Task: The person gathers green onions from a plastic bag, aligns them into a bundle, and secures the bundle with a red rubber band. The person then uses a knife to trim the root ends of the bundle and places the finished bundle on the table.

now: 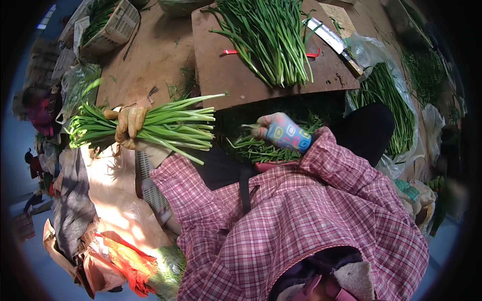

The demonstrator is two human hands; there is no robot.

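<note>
My left hand (pixel 129 124), in a stained tan glove, is closed around the middle of a loose bunch of garlic chives (pixel 177 126). The pale cut ends point right, and the leafy ends stick out to the left. Over my lap, my right hand (pixel 276 128) pinches a thin, blurred piece of greenery (pixel 249 126); a patterned blue cover wraps this hand. Below it, loose green trimmings (pixel 263 148) fill a pink container (pixel 273 165). On a brown board (pixel 241 92) lies a larger pile of chives (pixel 278 49), across a red tie strip (pixel 313 55).
A cleaver (pixel 331 39) with a wooden handle lies at the board's right side. An open plastic bag of chives (pixel 391 109) is at right. A plastic crate (pixel 113 30) of greens stands at upper left. Cardboard (pixel 113 195) and an orange bag (pixel 131 263) lie at lower left.
</note>
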